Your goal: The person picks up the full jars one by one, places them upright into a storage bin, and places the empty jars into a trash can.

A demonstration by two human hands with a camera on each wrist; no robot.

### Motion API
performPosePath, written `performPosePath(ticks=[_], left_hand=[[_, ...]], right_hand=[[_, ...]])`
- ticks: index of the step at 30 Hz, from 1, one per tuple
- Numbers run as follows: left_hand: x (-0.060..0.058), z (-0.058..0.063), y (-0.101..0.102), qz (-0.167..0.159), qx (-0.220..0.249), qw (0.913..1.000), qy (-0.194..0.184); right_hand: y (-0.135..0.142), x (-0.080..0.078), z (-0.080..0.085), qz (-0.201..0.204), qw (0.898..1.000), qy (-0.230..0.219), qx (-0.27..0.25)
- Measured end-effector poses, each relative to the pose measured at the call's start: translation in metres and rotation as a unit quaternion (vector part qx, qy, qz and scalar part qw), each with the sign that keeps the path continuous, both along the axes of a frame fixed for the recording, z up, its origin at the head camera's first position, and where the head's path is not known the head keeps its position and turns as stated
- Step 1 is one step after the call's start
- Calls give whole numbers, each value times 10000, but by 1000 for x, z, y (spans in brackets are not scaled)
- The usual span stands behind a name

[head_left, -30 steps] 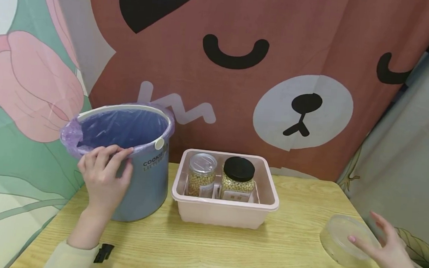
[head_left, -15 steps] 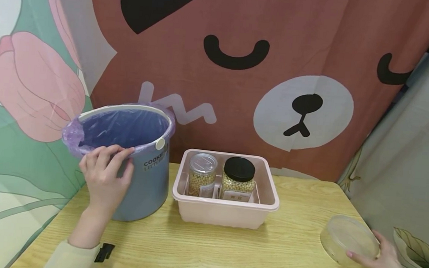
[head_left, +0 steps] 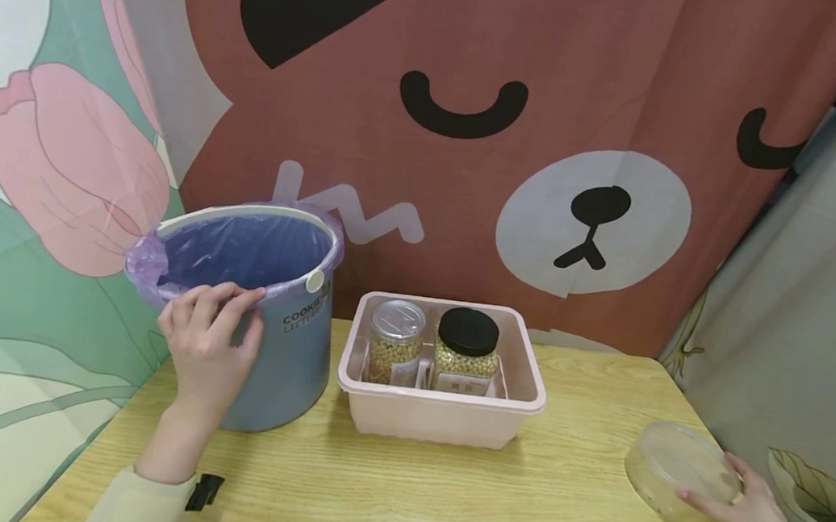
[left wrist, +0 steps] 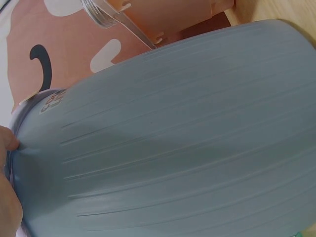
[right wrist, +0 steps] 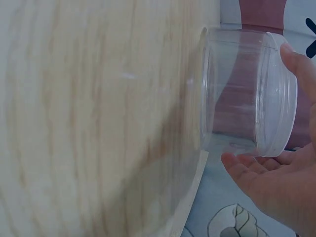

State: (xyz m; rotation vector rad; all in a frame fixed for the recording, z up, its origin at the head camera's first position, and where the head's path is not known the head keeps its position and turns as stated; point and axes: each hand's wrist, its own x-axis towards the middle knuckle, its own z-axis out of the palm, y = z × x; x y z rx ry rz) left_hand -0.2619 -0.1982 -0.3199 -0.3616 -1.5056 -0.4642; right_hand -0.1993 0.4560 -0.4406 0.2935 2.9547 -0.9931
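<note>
On the left of the head view stands a blue-grey trash can (head_left: 283,369) with a purple bag liner folded over its rim. My left hand (head_left: 210,345) grips the near rim, fingers over the edge and thumb against the outer wall. The left wrist view is mostly the can's ribbed side (left wrist: 187,138). At the table's right edge a clear round plastic container (head_left: 669,465) stands upright with its lid on. My right hand (head_left: 757,507) holds it from the right; in the right wrist view the thumb lies at the lid (right wrist: 281,106) and the fingers curl at the opposite side.
Mid-table sits a pink plastic bin (head_left: 436,420). Inside are a clear-lidded jar (head_left: 394,344) and a black-lidded jar (head_left: 466,345), both with yellowish beans or grains. A printed bear curtain (head_left: 451,207) hangs behind the wooden table (head_left: 401,502).
My right hand has come in to the container and closed its thumb and fingers around it. The left hand stays on the trash can's rim. The view has shifted slightly.
</note>
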Motion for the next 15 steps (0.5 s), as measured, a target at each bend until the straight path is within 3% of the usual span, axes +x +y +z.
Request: performPosePath(ticks=[6,15], left_hand=[[1,0,0,-3,-32,10000,16],[0,-1,0,0,-31,10000,15]], right_hand=[[-5,-4,10,49,10000,12,0],[-33,-8,39,301,9967,757,-37]])
